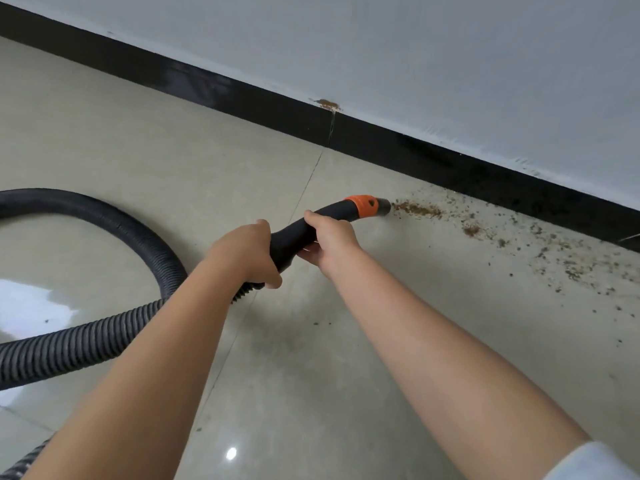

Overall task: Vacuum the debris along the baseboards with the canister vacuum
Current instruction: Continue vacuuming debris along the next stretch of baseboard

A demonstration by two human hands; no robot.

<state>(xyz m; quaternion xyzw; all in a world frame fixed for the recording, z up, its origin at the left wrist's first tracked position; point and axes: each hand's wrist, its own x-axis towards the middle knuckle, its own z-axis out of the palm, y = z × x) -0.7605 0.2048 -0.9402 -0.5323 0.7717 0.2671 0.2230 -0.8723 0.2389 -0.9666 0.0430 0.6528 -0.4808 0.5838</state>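
A black vacuum handle [294,233] with an orange collar [362,206] ends in a dark nozzle [383,206], whose mouth touches the left end of a brown debris trail [419,211]. My left hand [247,252] grips the rear of the handle where the ribbed black hose [104,330] joins it. Further forward, my right hand [332,239] grips the handle just behind the collar. More brown and dark crumbs [554,254] are scattered to the right along the black baseboard [415,147]. The canister is out of view.
The hose loops across the glossy beige tile floor [173,150] on the left and leaves the frame at the left edge. A pale wall [450,64] rises above the baseboard, with a brown chipped spot [327,104] at a baseboard joint.
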